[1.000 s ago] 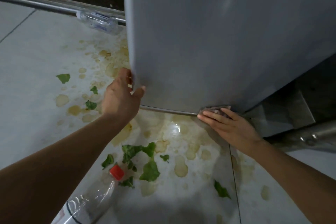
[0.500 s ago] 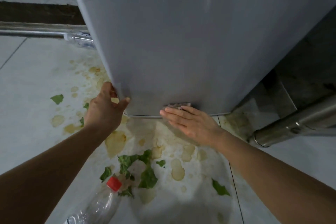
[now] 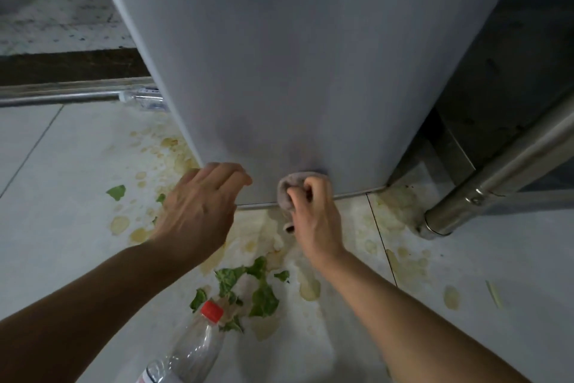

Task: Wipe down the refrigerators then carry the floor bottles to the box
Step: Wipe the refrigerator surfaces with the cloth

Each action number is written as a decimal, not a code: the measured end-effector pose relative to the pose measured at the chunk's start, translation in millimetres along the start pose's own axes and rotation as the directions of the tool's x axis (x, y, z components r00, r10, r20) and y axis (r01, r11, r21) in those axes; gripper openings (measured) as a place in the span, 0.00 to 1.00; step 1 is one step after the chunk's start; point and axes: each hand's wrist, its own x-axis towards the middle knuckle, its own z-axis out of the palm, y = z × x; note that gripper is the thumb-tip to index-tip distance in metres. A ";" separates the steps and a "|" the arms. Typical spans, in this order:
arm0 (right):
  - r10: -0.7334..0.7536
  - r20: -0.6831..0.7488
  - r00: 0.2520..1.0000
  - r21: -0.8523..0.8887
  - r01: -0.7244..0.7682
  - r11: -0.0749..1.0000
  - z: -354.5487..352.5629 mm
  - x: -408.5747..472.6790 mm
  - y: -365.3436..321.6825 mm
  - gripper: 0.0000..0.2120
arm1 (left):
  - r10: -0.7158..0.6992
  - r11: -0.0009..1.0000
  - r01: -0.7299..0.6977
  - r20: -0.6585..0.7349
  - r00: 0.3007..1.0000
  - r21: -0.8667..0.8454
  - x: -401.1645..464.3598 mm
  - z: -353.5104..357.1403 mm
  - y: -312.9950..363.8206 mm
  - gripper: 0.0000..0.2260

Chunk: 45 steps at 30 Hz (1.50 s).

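Note:
A grey refrigerator (image 3: 295, 56) fills the upper middle of the head view, its bottom edge just above the tiled floor. My right hand (image 3: 313, 215) grips a bunched grey cloth (image 3: 287, 188) against the fridge's lower edge. My left hand (image 3: 202, 205) hovers beside the fridge's lower left corner with relaxed fingers, blurred, holding nothing. A clear plastic bottle with a red cap (image 3: 192, 348) lies on the floor near my left forearm. A second clear bottle (image 3: 144, 98) lies by the fridge's left side, partly hidden.
The white floor tiles (image 3: 62, 180) carry yellowish spill stains and torn green leaves (image 3: 248, 286). A metal pipe (image 3: 59, 98) runs along the wall at left. A steel table leg (image 3: 497, 171) slants down at right beside the fridge.
My right hand went from flat on the cloth to bunching it and slid left along the fridge's bottom edge. My left hand let go of the fridge's corner and moved right.

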 end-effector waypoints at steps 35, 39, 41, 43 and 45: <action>0.633 -0.362 0.685 0.633 -0.317 0.706 -92.3 71.2 73.3 0.13 | 0.661 0.691 -0.565 -0.078 0.746 0.452 109.1 12.5 31.3 0.23; 0.648 -0.249 0.720 0.602 -0.409 0.686 -70.8 63.6 82.6 0.13 | 0.658 0.687 -0.553 -0.080 0.749 0.471 110.4 13.8 33.4 0.22; 0.690 -0.199 0.696 0.554 -0.502 0.665 -49.5 46.3 88.8 0.14 | 0.654 0.686 -0.551 -0.071 0.753 0.475 110.3 14.5 34.1 0.22; 0.723 -0.113 0.682 0.525 -0.577 0.626 -30.1 29.7 94.5 0.14 | 0.646 0.687 -0.547 -0.060 0.761 0.478 110.1 14.0 35.0 0.22; 0.761 0.022 0.648 0.513 -0.661 0.548 -16.8 16.5 100.6 0.14 | 0.642 0.688 -0.545 -0.051 0.765 0.479 109.6 13.0 36.0 0.22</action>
